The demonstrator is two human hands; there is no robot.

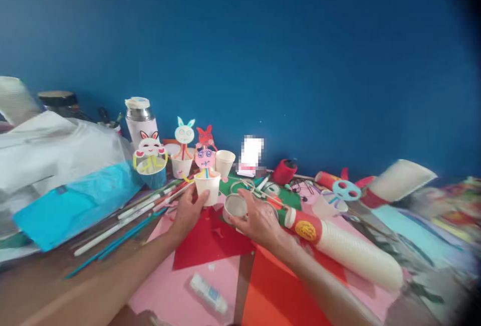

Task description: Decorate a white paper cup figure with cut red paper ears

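Note:
My left hand (189,209) is closed around the lower part of a white paper cup (209,186), thumb at its front. A pink paper animal face (205,158) with drawn-on eyes and pipe-cleaner arms rises from that cup. My right hand (259,218) curls over a pale round hollow thing (235,205), thumb and fingers at its rim; blur and the hand hide much of it. Red paper (210,240) lies under both hands. Closer to me, a glue stick (209,293) rests on pink paper (169,286).
Behind stand cups with rabbit figures (184,135), a plain cup (225,163), and a thermos (141,120). Pipe cleaners and pens (124,223) lie left, beside a blue plastic-wrapped pack (82,200). A long sleeve of stacked cups (356,251) lies right. A blue wall (240,55) closes the back.

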